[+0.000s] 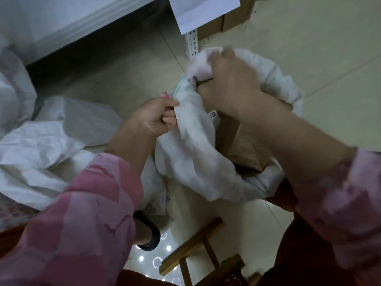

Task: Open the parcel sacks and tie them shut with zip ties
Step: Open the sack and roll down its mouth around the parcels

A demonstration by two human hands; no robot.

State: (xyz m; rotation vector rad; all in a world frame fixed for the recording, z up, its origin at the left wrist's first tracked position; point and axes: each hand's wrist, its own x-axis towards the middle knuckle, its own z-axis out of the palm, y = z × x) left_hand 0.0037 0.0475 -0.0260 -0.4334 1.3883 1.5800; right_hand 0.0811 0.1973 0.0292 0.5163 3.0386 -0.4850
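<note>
A white woven parcel sack (191,153) stands in front of me with its mouth rolled down, and brown cardboard parcels (245,149) show inside. My left hand (156,118) pinches the near-left part of the rolled rim. My right hand (228,79) grips the bunched sack fabric at the far side of the mouth; it is blurred. A thin dark strip (203,80) shows under the right fingers, perhaps a zip tie; I cannot tell. A small pink-and-white tag (165,95) sticks out just above my left hand.
Several loose white sacks (47,139) lie crumpled on the tiled floor at the left. A wooden stool (198,254) stands below the sack. A metal shelf post (191,44) and cardboard boxes (228,21) are behind it. A foot in a dark sandal (150,236) is near my left sleeve.
</note>
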